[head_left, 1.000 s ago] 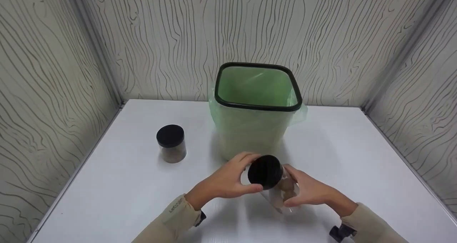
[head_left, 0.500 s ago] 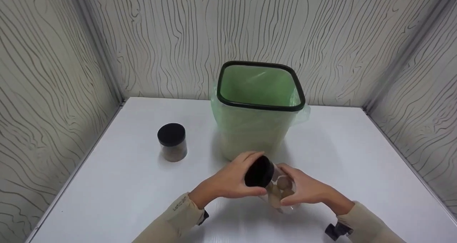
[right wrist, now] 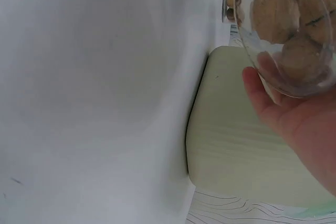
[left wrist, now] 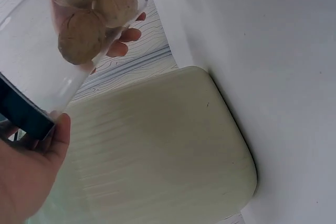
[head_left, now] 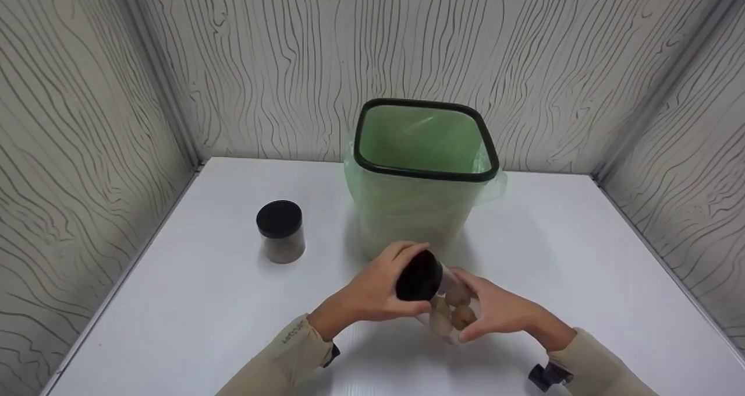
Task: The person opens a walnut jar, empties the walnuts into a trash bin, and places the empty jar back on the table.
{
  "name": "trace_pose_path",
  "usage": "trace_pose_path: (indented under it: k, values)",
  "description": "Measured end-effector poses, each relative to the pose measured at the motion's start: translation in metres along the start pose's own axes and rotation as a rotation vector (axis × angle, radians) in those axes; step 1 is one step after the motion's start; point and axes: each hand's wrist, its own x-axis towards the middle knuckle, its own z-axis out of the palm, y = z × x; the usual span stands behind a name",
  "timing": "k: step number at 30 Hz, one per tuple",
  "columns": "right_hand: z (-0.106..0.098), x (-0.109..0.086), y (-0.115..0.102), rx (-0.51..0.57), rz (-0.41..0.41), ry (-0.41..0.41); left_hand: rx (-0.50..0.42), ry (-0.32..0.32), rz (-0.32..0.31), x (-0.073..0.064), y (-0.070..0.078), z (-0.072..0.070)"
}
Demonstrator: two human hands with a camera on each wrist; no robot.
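A clear jar [head_left: 449, 283] with a black lid [head_left: 417, 278] is held tilted over the table, lid toward the left. My left hand [head_left: 375, 285] grips the lid, its thumb below and fingers over the top. Around the lower body of the jar curls my right hand [head_left: 502, 307]. Several round brown balls [left wrist: 83, 36], walnut-like in the left wrist view, lie inside toward the jar's base. In the right wrist view the round clear base [right wrist: 283, 80] faces the camera, the thumb or a finger pressed along its side.
Behind the hands stands a pale bin [head_left: 407, 215] with a black rim [head_left: 425, 174] and a green liner [head_left: 416, 140]. A second black-lidded jar [head_left: 281, 233] is upright on the white table [head_left: 192, 303] at left. Patterned panels [head_left: 279, 64] enclose the back and sides.
The jar has tipped further, its lid swinging left and its base right, so the balls inside show more. My left hand has closed in on the lid.
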Motion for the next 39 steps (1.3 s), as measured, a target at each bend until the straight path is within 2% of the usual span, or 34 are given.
trace_pose_path:
  k: [5,12,21,25,34,39]
  values:
    - [0.001,-0.001,-0.003,-0.019,-0.012,0.004,0.003,0.019,0.042,-0.002,-0.002,0.000]
    - [0.004,0.000,-0.006,-0.033,-0.013,0.021,0.103,0.001,0.069,-0.001,-0.003,0.001]
    - [0.008,-0.001,-0.003,-0.048,-0.033,0.050,0.095,0.002,0.021,-0.003,-0.002,0.002]
    - [0.008,-0.001,-0.004,-0.075,-0.037,0.071,0.099,0.012,0.032,-0.002,-0.003,0.001]
    - [0.009,0.000,-0.005,-0.066,-0.116,0.080,0.129,0.033,0.070,0.000,0.000,-0.002]
    - [0.012,0.000,-0.006,-0.101,-0.102,0.111,0.127,0.022,0.063,0.000,0.001,-0.004]
